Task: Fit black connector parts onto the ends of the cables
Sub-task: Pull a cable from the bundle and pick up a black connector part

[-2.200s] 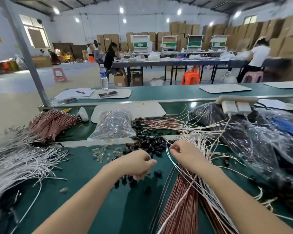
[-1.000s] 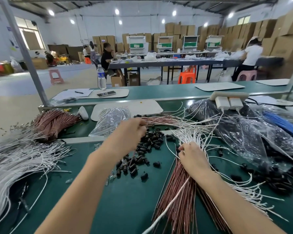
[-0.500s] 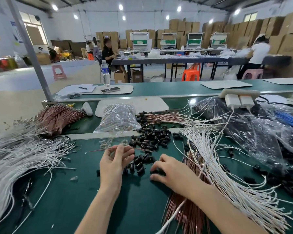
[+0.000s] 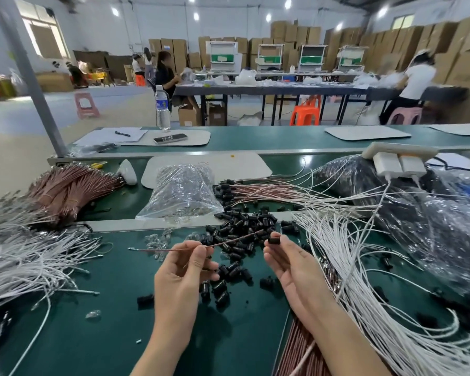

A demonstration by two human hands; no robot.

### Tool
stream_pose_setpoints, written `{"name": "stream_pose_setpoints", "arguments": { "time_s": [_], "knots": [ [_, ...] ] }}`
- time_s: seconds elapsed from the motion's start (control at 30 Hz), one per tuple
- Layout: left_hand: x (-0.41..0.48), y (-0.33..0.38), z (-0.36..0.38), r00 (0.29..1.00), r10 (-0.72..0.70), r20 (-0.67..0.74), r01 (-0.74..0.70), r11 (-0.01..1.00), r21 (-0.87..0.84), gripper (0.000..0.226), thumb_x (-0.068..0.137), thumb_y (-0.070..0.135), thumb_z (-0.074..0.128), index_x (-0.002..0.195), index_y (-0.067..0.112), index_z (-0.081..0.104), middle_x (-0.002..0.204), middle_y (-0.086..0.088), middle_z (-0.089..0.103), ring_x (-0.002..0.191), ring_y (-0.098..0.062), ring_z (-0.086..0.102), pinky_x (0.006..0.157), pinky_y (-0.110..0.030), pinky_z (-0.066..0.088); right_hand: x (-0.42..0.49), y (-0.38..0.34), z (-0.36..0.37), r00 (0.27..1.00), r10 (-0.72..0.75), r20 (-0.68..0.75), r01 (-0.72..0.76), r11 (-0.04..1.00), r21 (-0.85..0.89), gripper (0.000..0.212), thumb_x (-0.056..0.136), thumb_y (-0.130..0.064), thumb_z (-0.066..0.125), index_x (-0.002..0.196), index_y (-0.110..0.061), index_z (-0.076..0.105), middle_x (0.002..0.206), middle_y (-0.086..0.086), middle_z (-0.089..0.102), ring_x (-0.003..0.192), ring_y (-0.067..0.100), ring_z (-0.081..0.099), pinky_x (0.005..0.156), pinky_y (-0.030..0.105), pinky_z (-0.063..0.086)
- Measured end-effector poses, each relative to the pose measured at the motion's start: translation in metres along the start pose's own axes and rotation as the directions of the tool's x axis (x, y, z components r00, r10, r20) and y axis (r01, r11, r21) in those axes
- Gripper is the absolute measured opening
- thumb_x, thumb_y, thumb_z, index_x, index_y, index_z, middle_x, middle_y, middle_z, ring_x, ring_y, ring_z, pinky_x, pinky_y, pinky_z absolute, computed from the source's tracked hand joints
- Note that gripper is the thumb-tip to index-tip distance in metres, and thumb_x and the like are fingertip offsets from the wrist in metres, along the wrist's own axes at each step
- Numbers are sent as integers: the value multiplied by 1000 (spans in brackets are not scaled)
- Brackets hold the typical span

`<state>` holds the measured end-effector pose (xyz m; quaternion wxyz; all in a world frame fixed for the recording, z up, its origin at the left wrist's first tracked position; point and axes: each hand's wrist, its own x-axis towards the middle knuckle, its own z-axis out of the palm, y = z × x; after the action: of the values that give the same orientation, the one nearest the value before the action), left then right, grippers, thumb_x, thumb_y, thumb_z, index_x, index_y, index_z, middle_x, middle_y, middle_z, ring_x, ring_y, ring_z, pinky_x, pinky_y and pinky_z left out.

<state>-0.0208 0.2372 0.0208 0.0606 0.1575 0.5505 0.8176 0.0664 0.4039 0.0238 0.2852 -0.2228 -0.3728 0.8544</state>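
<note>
1. A smooth green table (image 4: 106, 335) fills the lower frame, with a bare stretch at lower left below the hands.
2. Thin white cables (image 4: 364, 280) fan out in loose bundles at the right and left edges, hemming in the middle.
3. A crinkled clear bag (image 4: 182, 194) sits at centre, across a pale rail (image 4: 114, 225).
4. Small, black, cylindrical connector parts (image 4: 242, 223) lie scattered at centre.
5. The left hand (image 4: 179, 278), palm up, pinches a thin coppery brown cable (image 4: 228, 241) between thumb and forefinger.
6. The right hand (image 4: 293, 270) pinches one black connector (image 4: 274, 240) just beside the cable's right tip.
</note>
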Motion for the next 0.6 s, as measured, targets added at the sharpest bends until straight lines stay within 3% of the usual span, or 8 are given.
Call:
{"name": "stream_pose_setpoints", "arguments": {
  "time_s": [0.17, 0.6],
  "knots": [
    [-1, -5, 2, 999, -2, 42, 0, 999, 49, 20, 87, 24, 65, 97, 6, 66, 84, -9, 72, 64, -19, 64, 56, -27, 56, 1, -2, 2, 999, 27, 35, -28, 999, 43, 27, 83, -25, 66, 92, -5, 81, 98, 20, 76, 84, 22, 75, 69, 23, 60],
    [-1, -8, 0, 998, -6, 62, -3, 990, 144, 24, 86, 27, 68, 100, 8, 68, 85, -8, 73, 68, -20, 67, 59, -28, 57, -2, -2, 3, 997, 52, 66, -56, 997, 58, 26, 85, -29, 68, 91, -8, 82, 101, 20, 76, 84, 20, 75, 67, 22, 60]
  ]
}}
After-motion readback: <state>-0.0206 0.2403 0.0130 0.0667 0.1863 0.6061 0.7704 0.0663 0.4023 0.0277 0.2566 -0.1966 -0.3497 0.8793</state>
